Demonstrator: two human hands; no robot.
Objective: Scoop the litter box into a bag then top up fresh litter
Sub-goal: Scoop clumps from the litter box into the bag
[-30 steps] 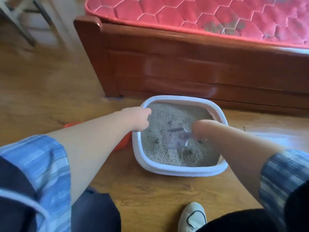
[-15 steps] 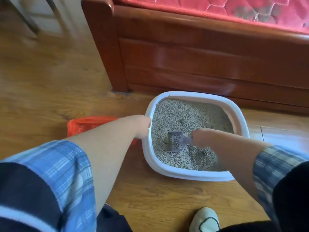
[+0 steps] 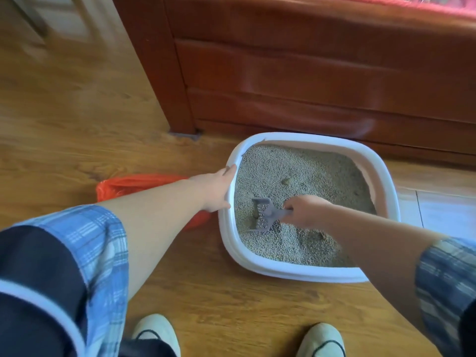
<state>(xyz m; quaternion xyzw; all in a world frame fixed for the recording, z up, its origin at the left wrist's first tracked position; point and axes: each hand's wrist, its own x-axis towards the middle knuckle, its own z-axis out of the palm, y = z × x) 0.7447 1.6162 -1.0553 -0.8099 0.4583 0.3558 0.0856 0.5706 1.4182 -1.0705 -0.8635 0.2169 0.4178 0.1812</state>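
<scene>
- The right hand (image 3: 306,211) is clamped round the handle of a grey slotted scoop (image 3: 265,215); the scoop's blade sits low in the litter, toward the left side of the box
- The left hand (image 3: 217,190) grips the left rim of the litter box, with its fingers curled over the edge
- The two hands are apart, with the scoop's blade between them
- The litter box (image 3: 283,272) is a white tray with rounded corners; it stands on the floor just in front of the bed frame and holds grey-beige litter (image 3: 304,166)
- A few darker clumps (image 3: 286,181) lie on the litter: one beyond the scoop, another close to the right forearm
- An orange bag (image 3: 134,185) lies on the floor just left of the box, partly hidden by the left forearm
- Both forearms are bare, and blue plaid sleeves (image 3: 100,253) are pushed up toward the elbows
- The floor (image 3: 64,130) is light wood planks, and the bed frame (image 3: 309,73) is dark reddish wood
- Two pale shoes (image 3: 157,333) show at the bottom edge
</scene>
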